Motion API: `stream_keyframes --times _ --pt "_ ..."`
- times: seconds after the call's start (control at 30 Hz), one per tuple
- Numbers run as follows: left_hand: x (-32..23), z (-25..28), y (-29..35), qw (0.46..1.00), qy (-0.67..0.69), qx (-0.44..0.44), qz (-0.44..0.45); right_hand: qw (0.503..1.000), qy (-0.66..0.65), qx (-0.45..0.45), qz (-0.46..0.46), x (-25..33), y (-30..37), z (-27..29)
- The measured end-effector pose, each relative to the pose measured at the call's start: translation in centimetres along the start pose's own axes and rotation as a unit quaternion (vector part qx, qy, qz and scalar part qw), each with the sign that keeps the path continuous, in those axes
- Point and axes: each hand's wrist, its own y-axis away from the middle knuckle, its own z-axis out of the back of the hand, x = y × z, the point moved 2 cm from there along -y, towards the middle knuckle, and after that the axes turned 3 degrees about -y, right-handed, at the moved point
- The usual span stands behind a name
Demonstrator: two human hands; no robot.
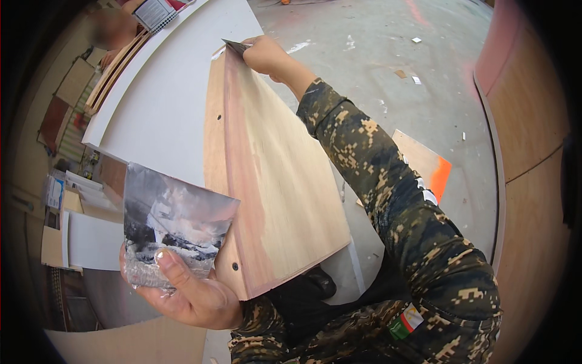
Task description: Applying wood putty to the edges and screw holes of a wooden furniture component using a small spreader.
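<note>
My left hand (191,291) grips a square palette board (182,212) smeared with grey, white and pinkish paste, the thumb pressed on its lower edge. Just right of it stands a wooden box-like panel (291,182), with a pinkish-brown smeared strip along its long edge and dark screw heads in its narrow side. At the panel's far end, my right hand (267,57) is closed around a putty knife (235,47). The thin metal blade reaches the far corner, where a little white paste shows. My fingers partly hide the knife's handle.
A large white panel (170,91) lies to the left, with stacked wooden strips (115,73) beyond it. Another person (112,30) is at the upper left. On the grey floor (364,48) are scraps and an orange-edged board (424,161). A curved wooden panel (533,121) stands right.
</note>
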Motion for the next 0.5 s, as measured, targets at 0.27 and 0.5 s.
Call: stream_keyframes --times 0.27,0.5 --pt "0.3 -0.1 -0.4 0.999 0.0 -0.032 0.0 0.992 0.012 -0.019 0.126 -2.5 0.3 0.6" --pt "0.0 -0.2 -0.3 0.999 -0.039 -0.016 -0.004 0.948 0.077 -0.154 0.268 -3.4 1.1 -2.7"
